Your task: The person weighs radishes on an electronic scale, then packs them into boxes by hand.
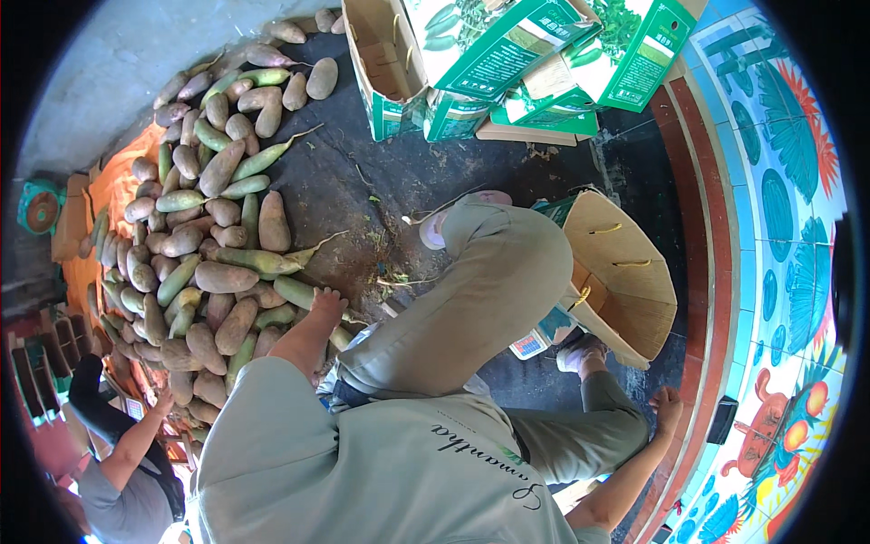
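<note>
I'm looking down at the left hand (328,304), reaching out to the near edge of the big pile of brown and green root vegetables (204,236) on the dark floor (399,181). Its fingers rest on one pale green piece (294,292); whether they've closed on it, I cannot tell. Over on the right, the right hand (669,405) is spread flat and open against the red-tiled ledge (716,272), holding nothing. Just right of the bent knee sits an open cardboard box (625,272), with more green-printed boxes (507,63) stacked at the far side. At the near left, another person's hand (164,403) touches the pile too.
</note>
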The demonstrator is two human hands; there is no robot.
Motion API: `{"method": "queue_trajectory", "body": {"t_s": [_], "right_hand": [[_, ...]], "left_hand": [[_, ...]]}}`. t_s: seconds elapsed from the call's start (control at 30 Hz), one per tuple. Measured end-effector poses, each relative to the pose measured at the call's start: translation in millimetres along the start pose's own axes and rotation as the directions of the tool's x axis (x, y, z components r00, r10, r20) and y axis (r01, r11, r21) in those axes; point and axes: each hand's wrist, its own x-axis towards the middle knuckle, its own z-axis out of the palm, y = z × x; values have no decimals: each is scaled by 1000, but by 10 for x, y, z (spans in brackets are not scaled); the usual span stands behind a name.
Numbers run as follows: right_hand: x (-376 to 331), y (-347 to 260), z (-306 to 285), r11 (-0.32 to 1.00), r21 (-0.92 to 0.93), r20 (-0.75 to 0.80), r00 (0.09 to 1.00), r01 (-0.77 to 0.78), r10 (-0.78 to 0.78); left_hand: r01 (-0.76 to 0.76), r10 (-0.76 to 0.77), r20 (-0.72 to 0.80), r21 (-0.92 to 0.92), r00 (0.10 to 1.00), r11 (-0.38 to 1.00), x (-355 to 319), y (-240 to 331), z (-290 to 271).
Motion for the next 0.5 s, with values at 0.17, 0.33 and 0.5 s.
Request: {"method": "queue_trajectory", "body": {"t_s": [0.17,0.33,0.5], "right_hand": [[-43,-23,68,988,6,155,976,-154,152],[-37,-79,105,978,81,179,968,-194,177],[-54,-324,145,995,96,137,991,-19,6]], "left_hand": [[-61,64,-28,93,998,994,-15,31,99],[-161,162,-3,101,987,982,-5,-22,155],[-126,146,-163,123,976,984,-47,-127,-292]]}}
